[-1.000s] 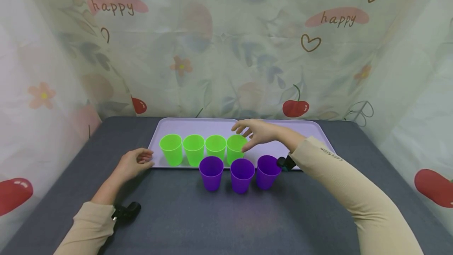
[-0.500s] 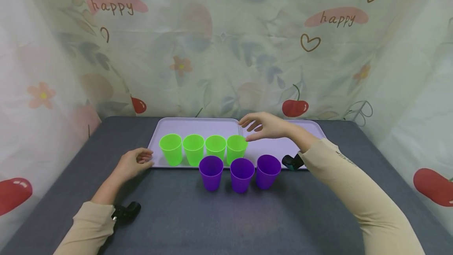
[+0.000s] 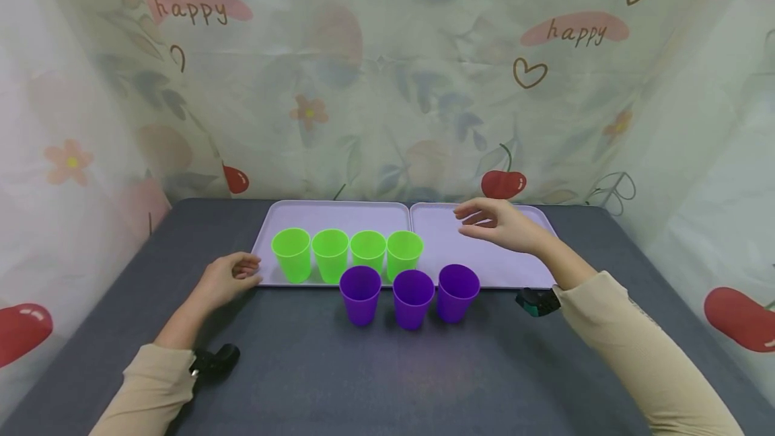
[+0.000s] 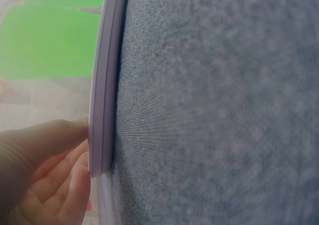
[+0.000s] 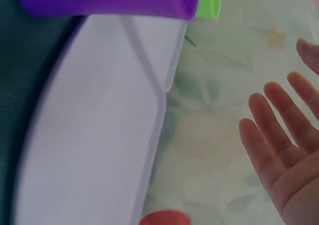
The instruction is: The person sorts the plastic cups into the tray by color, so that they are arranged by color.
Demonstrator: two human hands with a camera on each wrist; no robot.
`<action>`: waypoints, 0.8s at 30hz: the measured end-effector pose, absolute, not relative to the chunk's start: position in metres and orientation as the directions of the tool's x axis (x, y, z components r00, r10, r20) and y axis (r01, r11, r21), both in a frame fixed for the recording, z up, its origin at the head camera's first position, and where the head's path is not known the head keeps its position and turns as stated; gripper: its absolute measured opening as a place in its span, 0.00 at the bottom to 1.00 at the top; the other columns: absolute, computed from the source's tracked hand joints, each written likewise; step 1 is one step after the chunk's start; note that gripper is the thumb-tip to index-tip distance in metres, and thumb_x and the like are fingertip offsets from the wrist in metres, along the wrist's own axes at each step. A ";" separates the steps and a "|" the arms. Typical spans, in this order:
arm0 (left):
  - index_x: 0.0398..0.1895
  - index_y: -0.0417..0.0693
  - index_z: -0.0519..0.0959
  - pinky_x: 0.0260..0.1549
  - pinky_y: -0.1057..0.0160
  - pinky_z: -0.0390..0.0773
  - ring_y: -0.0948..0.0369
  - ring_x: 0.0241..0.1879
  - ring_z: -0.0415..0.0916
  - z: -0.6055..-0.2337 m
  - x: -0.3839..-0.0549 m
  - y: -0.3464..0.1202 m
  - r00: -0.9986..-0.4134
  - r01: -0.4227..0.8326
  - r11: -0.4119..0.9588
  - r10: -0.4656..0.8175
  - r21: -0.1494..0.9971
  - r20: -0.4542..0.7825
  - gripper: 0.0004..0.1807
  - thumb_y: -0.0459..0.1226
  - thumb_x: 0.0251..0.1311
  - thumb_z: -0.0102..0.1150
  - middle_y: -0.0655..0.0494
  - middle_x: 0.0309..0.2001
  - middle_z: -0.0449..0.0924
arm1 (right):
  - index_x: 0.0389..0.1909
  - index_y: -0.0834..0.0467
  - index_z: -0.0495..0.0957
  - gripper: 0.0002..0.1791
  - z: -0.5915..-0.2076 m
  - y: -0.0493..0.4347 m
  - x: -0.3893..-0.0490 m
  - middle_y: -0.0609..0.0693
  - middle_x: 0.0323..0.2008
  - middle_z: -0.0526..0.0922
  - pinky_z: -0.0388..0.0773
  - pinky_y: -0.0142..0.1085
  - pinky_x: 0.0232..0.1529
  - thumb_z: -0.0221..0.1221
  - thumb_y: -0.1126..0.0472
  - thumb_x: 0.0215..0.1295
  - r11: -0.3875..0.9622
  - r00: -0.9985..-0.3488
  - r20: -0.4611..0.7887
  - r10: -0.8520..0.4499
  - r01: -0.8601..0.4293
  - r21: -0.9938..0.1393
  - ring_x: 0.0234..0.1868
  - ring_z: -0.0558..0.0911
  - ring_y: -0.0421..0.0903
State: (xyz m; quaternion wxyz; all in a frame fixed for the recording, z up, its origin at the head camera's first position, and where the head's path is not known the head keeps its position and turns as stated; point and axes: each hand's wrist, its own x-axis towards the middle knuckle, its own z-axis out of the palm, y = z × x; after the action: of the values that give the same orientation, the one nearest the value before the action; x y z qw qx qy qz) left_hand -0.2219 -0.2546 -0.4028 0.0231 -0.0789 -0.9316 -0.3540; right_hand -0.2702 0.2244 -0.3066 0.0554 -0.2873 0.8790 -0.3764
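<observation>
My left hand rests by the front left corner of the left lilac tray. In the left wrist view its thumb touches the tray's rim, and the other fingers lie loosely bent beside the corner. A row of several green cups stands upright along the front of this tray. My right hand hovers over the right lilac tray, holding nothing; the right wrist view shows its fingers spread and relaxed. Three purple cups, the middle one slightly forward, stand upright in front of the trays.
The two trays lie side by side on a dark grey tabletop. Patterned cloth hangs behind the table and along both sides. A thin looped wire shape shows at the back right corner.
My right hand has drawn away from the rightmost green cup and moved right, over the right tray. The left hand and all the cups have stayed in place.
</observation>
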 end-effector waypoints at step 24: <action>0.49 0.31 0.74 0.46 0.48 0.78 0.47 0.44 0.78 -0.405 -0.223 -0.256 -0.989 0.143 0.746 0.124 0.650 0.075 0.20 0.34 0.56 0.60 0.35 0.46 0.79 | 0.62 0.68 0.63 0.34 -0.372 0.351 -0.229 0.70 0.58 0.71 0.74 0.56 0.53 0.55 0.48 0.65 0.792 -0.998 0.014 -0.064 -0.059 -0.608 0.58 0.71 0.67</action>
State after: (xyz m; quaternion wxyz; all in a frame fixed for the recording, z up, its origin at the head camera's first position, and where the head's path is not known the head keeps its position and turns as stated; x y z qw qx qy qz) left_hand -0.2235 -0.2562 -0.4048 0.0135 -0.0714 -0.9343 -0.3491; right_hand -0.2291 0.3508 -0.3717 0.0038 -0.0324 0.9465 -0.3212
